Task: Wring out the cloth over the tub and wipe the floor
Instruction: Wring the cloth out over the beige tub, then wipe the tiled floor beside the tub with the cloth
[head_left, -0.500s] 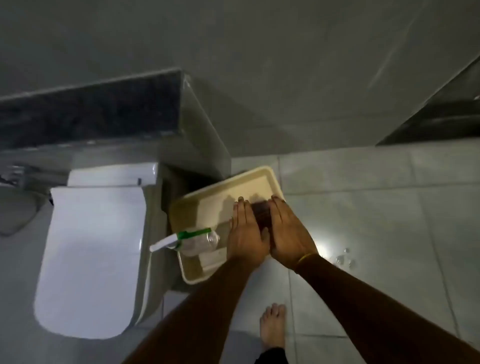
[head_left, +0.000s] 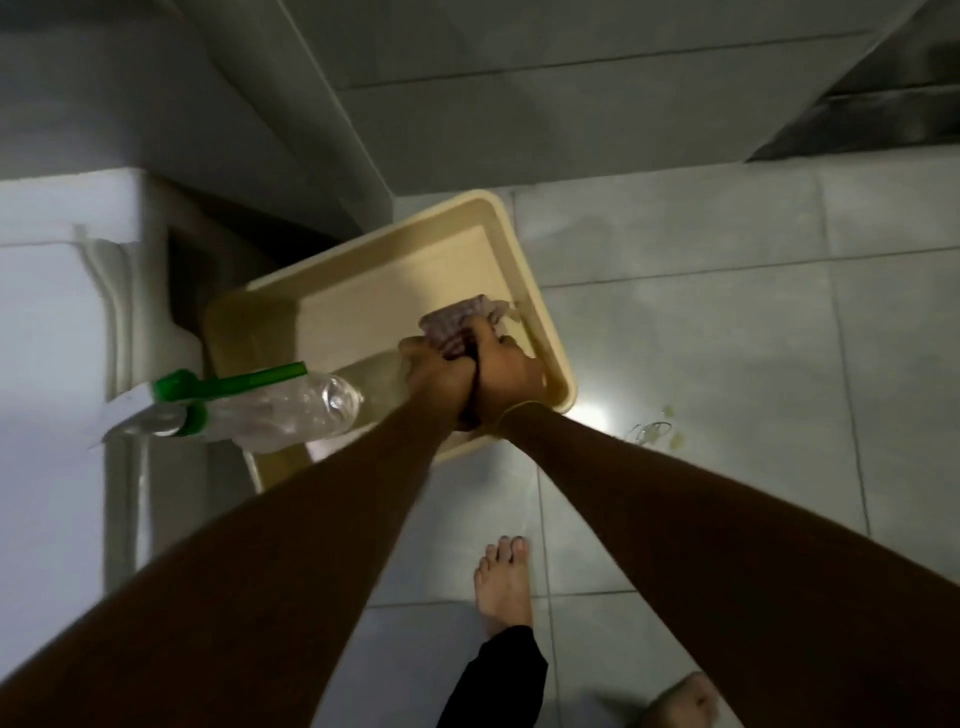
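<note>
Gripping the cloth (head_left: 462, 325) over the tub (head_left: 524, 270) — left hand (head_left: 436, 382) and right hand (head_left: 506, 374), fingers curled tight.

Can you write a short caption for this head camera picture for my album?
Both hands, left and right, squeeze a cloth over a beige tub on the tiled bathroom floor.

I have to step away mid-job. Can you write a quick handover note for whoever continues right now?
Left hand and right hand: both clenched together around the cloth, over the beige tub.
Tub sits on the tiled floor beside the toilet; a clear spray bottle lies across its near corner.
Done: cloth gripped for wringing.
Left: finish wringing, then wipe the floor, including droplets right of the tub.
</note>
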